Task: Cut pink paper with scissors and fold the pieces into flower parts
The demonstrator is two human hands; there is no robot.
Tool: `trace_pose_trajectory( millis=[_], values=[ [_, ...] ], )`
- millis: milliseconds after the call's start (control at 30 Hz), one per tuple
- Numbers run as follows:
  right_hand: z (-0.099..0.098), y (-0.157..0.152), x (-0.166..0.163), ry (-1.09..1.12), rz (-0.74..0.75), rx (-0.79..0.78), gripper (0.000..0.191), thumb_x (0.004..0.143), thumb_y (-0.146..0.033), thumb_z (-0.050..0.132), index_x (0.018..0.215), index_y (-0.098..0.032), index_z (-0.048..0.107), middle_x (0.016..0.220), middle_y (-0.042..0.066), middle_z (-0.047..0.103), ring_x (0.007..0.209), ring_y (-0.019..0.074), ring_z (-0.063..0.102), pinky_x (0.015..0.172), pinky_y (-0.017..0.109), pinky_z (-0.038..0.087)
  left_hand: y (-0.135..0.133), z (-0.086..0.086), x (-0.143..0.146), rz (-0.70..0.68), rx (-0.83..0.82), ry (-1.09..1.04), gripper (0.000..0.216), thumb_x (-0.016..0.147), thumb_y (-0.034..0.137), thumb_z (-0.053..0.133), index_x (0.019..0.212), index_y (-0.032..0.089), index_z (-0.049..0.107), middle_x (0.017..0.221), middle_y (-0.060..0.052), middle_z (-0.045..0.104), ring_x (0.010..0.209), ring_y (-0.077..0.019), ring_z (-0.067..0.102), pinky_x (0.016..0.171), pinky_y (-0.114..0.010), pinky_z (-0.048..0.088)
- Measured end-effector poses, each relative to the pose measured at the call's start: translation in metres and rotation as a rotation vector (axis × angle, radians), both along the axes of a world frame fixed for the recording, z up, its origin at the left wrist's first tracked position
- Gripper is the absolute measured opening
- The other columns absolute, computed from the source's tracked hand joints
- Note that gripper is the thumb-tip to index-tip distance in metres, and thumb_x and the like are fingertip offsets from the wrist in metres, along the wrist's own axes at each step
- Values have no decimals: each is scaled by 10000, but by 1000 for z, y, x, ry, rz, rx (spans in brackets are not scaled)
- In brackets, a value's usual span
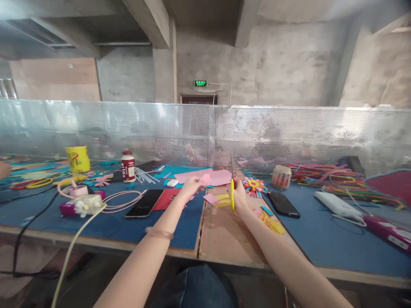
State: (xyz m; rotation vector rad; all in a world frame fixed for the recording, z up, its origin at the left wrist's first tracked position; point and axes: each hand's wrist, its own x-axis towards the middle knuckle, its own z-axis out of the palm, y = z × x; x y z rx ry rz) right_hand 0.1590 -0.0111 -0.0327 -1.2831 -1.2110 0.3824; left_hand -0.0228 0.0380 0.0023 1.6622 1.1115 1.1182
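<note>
My left hand (192, 185) pinches a small pink paper piece (205, 179) held just above the table. My right hand (240, 194) is closed around yellow-handled scissors (232, 188), whose blades point up and away, close to the pink piece. A larger pink sheet (205, 176) lies flat behind both hands. Pink and yellow paper scraps (217, 199) lie between my hands on the bare wooden strip (221, 235). A folded paper flower (254, 186) sits just right of my right hand. A clear bangle (159, 233) is on my left wrist.
Two dark phones (144, 203) (284, 204) lie on the blue mat (321, 239). A glue bottle (128, 166), yellow cup (77, 158), cabled white charger (84, 204), power bank (337, 204) and coloured paper strips (340, 179) surround them. A perforated metal screen (205, 132) backs the table.
</note>
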Motion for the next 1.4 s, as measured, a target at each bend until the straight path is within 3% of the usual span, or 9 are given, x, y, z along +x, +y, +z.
trace_pose_trajectory(
  millis=[133,300,500,700,933,1100,1200,1400],
  values=[
    [7,-5,-2,103,21,124,298,700,-290,470,979,-197,432,1009,75,586,873,188,563,691,264,450,-9,9,28,125,49,-126,88,742,206,507,724,128,545,802,-94,659,621,-136,616,457,-187,367],
    [9,-6,2,69,-51,216,276,713,-281,464,970,-183,438,981,75,573,844,171,541,714,264,425,-17,17,91,242,98,-288,160,804,196,349,783,139,497,800,-87,631,677,-135,624,528,-207,413],
    [9,0,11,149,-144,295,268,693,-338,483,899,-172,437,801,36,562,705,161,516,652,279,410,-35,2,138,357,267,-312,140,804,233,379,691,184,446,704,-29,569,679,-146,556,615,-244,391],
    [10,10,24,198,-277,281,159,703,-311,451,794,-189,402,729,11,504,635,148,476,609,279,388,-43,-17,133,392,352,-234,186,797,232,409,615,198,399,598,6,493,599,-148,486,596,-249,343],
    [14,11,33,188,-349,240,46,723,-236,395,746,-196,391,714,24,520,648,148,476,628,279,386,-47,-11,122,344,428,-204,184,821,244,407,643,194,420,623,-8,535,619,-154,525,606,-248,365],
    [11,8,26,125,-315,214,203,678,-307,501,816,-190,411,795,59,557,699,185,520,635,300,410,-55,-7,123,331,469,-295,171,884,313,326,793,196,411,694,-41,562,658,-172,566,621,-268,402],
    [8,11,19,95,-322,203,272,660,-321,537,857,-184,409,828,86,559,731,221,537,651,338,425,-57,-8,126,365,458,-284,194,898,329,280,790,206,383,682,-38,540,645,-179,558,601,-275,404],
    [3,15,10,-7,-394,233,438,662,-320,545,1031,-143,387,1071,185,474,1016,317,462,826,459,373,-57,-7,126,455,422,-258,185,892,308,286,757,214,371,656,-26,510,609,-174,537,566,-269,390]
  ],
)
